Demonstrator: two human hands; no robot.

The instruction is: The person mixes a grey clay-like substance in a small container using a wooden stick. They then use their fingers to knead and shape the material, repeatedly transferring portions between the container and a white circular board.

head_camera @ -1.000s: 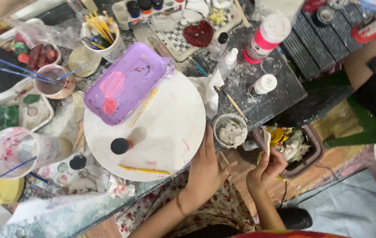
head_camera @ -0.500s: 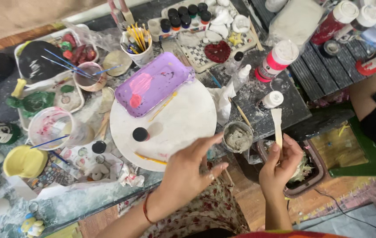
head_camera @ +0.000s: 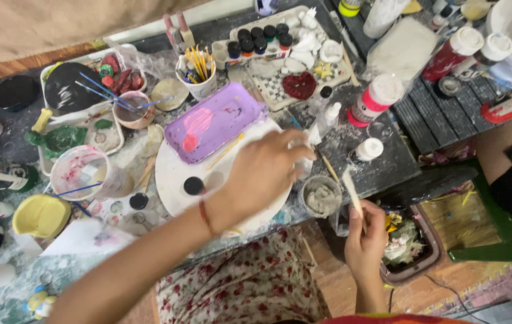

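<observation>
Upright-ish — stick (head_camera: 351,191) in right hand (head_camera: 366,240), tip tilted up-left.

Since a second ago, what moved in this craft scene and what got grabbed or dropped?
The left hand went from the near rim of the white disc up across it to a white wad at its far edge; whether it has a grip there is unclear. The right hand kept hold of the flat stick, its tip now beside the grey paste cup. Nothing let go. The purple tray and black cap stayed put.

Left hand (head_camera: 265,177) reaches forward, fingers pinched; right hand (head_camera: 367,231) fisted upright.
</observation>
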